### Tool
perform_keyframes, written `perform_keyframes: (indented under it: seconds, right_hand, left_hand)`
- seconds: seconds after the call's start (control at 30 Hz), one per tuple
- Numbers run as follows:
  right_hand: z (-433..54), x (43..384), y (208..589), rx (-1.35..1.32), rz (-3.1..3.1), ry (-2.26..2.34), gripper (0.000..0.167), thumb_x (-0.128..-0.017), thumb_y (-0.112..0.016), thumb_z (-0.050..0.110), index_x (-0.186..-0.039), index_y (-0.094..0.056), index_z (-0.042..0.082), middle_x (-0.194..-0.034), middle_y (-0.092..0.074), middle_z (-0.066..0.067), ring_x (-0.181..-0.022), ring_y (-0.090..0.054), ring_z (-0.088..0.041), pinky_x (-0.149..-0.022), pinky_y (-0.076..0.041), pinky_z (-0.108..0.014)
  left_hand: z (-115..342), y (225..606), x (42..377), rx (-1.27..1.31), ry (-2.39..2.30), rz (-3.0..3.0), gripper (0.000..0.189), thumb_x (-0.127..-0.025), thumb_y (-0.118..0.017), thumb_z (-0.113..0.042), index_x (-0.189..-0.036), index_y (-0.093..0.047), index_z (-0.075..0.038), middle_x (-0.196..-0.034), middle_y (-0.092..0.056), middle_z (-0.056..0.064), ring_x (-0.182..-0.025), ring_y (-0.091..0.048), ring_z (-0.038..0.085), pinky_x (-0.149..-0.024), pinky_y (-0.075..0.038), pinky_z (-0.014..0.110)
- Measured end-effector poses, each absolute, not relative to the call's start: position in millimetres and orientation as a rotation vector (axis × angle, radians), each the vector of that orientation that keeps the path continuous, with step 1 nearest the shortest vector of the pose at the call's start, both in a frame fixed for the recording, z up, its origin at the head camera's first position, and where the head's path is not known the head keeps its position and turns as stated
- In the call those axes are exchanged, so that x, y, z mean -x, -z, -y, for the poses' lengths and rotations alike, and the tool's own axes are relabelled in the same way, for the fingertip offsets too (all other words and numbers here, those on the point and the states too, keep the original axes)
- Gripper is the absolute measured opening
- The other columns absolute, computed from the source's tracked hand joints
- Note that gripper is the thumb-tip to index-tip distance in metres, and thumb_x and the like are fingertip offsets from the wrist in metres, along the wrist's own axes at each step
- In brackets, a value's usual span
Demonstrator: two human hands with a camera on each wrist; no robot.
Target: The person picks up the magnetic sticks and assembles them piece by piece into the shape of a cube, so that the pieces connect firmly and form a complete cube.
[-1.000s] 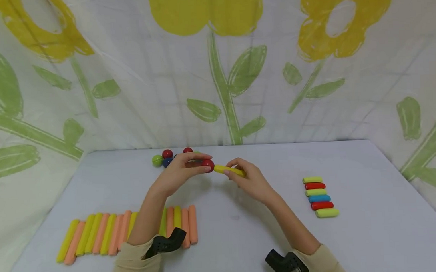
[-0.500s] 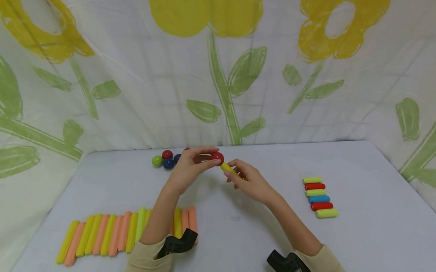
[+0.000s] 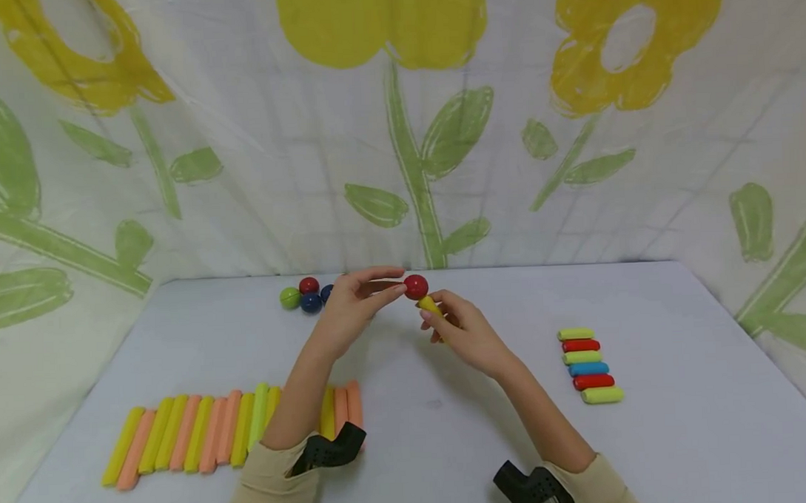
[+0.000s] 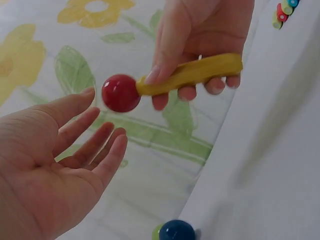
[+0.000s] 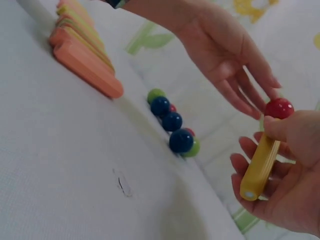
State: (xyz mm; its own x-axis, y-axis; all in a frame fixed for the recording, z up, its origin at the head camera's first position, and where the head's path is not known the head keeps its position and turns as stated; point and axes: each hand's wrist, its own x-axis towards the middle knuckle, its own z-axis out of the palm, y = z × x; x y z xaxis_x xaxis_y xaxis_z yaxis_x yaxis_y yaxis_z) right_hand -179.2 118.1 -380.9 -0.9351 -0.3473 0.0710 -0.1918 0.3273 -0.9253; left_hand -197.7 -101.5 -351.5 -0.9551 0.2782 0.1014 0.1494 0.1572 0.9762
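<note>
My right hand (image 3: 469, 334) pinches a yellow stick (image 3: 430, 307) between thumb and fingers, raised above the white table. A glossy red ball (image 3: 415, 286) sits on the stick's upper end; the left wrist view shows the ball (image 4: 121, 93) joined to the narrow tip. Just left of the ball is my left hand (image 3: 351, 305), its fingers spread and relaxed. In the left wrist view a small gap separates those fingertips from the ball. The lower end of the stick (image 5: 260, 167) lies across the right palm, seen in the right wrist view.
A row of yellow, orange and green sticks (image 3: 196, 436) lies at the front left, partly behind the left forearm. Short coloured sticks (image 3: 587, 369) are lined up at the right. Blue, red and green balls (image 3: 310, 302) cluster at the back, before a flowered cloth (image 3: 400, 163).
The left hand has moved right and let go of the red ball, which now stays on the stick. The yellow stick has tipped from nearly level to steeply tilted in the right hand.
</note>
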Motion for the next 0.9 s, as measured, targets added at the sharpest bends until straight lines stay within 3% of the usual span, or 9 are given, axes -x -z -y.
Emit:
perform_keyframes:
  seconds: [0.13,0.23,0.4,0.57,0.7,0.9]
  right_hand:
    - [-120,180,384,0.438,-2.445,1.688,0.029,-0.109,-0.059,0.016,-0.13,-0.059,-0.003,-0.109,-0.069,-0.027,-0.087,-0.068,-0.041,-0.087,-0.061,-0.049]
    - [-123,180,386,0.414,-2.448,1.7,0.029,-0.109,-0.059,0.016,-0.13,-0.059,-0.004,-0.109,-0.069,-0.028,-0.087,-0.068,-0.042,-0.087,-0.061,-0.05]
    - [-128,180,388,0.4,-2.44,1.736,0.031,-0.11,-0.057,0.019,-0.13,-0.059,-0.005,-0.11,-0.069,-0.028,-0.09,-0.068,-0.04,-0.082,-0.059,-0.042]
    - [-134,182,387,0.342,-2.445,1.755,0.029,-0.11,-0.057,0.02,-0.127,-0.058,-0.003,-0.113,-0.071,-0.027,-0.095,-0.067,-0.038,-0.077,-0.055,-0.031]
    - [-138,183,387,0.323,-2.446,1.767,0.028,-0.11,-0.057,0.02,-0.126,-0.058,-0.004,-0.115,-0.071,-0.029,-0.099,-0.068,-0.04,-0.08,-0.054,-0.031]
    - [-140,185,387,0.297,-2.447,1.759,0.031,-0.111,-0.057,0.022,-0.128,-0.058,-0.004,-0.117,-0.072,-0.028,-0.102,-0.067,-0.039,-0.083,-0.054,-0.031]
  left_hand:
    - [114,357,202,-0.353,-1.906,-2.362,0.038,-0.104,-0.069,-0.017,-0.139,-0.067,-0.003,-0.143,-0.064,0.014,-0.129,-0.064,0.031,-0.112,-0.051,0.048]
    - [124,366,207,-0.311,-1.867,-2.406,0.038,-0.105,-0.068,-0.018,-0.139,-0.067,-0.003,-0.145,-0.062,0.016,-0.128,-0.063,0.031,-0.112,-0.052,0.043]
    - [135,377,212,-0.241,-1.785,-2.464,0.037,-0.105,-0.067,-0.016,-0.138,-0.066,0.0,-0.141,-0.063,0.02,-0.12,-0.064,0.034,-0.101,-0.056,0.033]
    - [138,383,214,-0.209,-1.705,-2.487,0.038,-0.104,-0.068,-0.014,-0.138,-0.065,0.004,-0.14,-0.064,0.02,-0.109,-0.066,0.038,-0.091,-0.058,0.033]
    - [136,387,215,-0.186,-1.632,-2.516,0.038,-0.104,-0.068,-0.013,-0.138,-0.065,0.003,-0.141,-0.063,0.021,-0.101,-0.066,0.037,-0.079,-0.053,0.031]
    - [135,392,214,-0.147,-1.506,-2.546,0.04,-0.104,-0.069,-0.015,-0.141,-0.065,-0.002,-0.142,-0.061,0.021,-0.095,-0.067,0.03,-0.077,-0.053,0.028]
